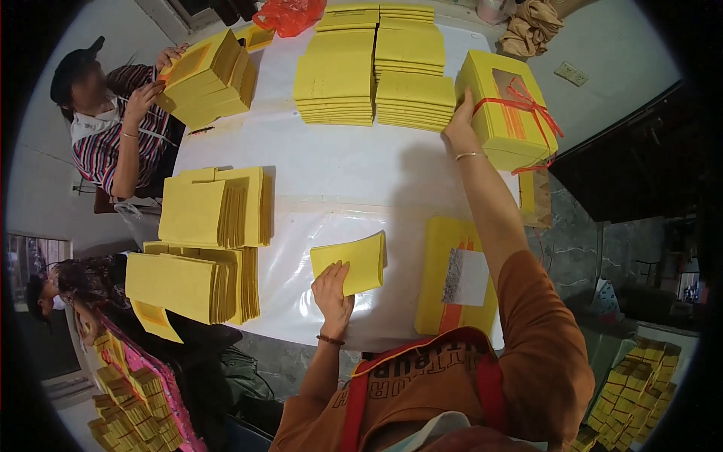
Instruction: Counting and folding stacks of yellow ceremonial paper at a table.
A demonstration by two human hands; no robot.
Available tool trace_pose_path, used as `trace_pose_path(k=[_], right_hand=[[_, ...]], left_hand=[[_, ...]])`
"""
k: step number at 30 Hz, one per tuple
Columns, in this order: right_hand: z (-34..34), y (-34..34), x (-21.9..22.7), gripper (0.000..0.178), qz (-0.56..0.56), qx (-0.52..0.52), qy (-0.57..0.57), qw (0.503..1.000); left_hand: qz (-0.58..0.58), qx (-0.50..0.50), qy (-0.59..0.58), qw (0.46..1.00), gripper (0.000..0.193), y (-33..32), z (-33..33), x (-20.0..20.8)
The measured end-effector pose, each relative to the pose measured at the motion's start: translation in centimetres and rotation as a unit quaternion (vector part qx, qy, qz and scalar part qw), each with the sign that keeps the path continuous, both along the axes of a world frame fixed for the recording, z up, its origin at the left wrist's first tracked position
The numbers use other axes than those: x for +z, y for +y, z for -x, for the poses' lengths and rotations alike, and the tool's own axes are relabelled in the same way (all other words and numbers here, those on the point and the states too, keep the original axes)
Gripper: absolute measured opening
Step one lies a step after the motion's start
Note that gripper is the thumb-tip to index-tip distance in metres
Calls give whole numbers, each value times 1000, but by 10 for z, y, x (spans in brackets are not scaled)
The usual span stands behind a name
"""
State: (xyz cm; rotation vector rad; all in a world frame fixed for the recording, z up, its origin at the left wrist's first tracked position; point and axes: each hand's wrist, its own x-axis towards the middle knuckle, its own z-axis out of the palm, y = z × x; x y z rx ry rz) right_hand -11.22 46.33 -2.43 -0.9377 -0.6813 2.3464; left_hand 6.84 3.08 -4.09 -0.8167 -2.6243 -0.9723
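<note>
Two hands: left (333, 290) on yellow packet (354, 261), right (461, 124) on red-ribboned yellow box (506, 113)

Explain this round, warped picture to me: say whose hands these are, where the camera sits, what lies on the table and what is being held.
There is no machine here. The picture comes from a wide fisheye camera worn on a person's head, looking down, which is why the edges bend and the corners are black. The two arms in orange sleeves coming up from the bottom are the wearer's own.

The left hand rests on a small folded yellow piece near the table's front edge. The right hand reaches far across and touches a yellow box tied with red ribbon.

On the white table lie stacks of flat yellow sheets at the far side, fanned yellow stacks on the left, and a flat yellow box with a clear window near the wearer.

Another person in a striped shirt sits at the far left, handling a yellow box stack.
</note>
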Motion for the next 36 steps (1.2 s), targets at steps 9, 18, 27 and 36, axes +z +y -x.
trace_pose_path(k=[9,18,27,36], right_hand=[[16,-57,-1,126,-127,-82,-234,960],[6,-53,-7,121,-81,-112,-190,972],[-123,-129,70,87,-151,225,-58,961],[-311,-91,81,43,-291,60,-101,949]], left_hand=[[17,-8,-8,1000,41,-1,6,-7],[32,-10,10,999,45,1,1,-2],[-47,-78,89,992,49,26,40,28],[84,-130,210,965,48,90,158,42]])
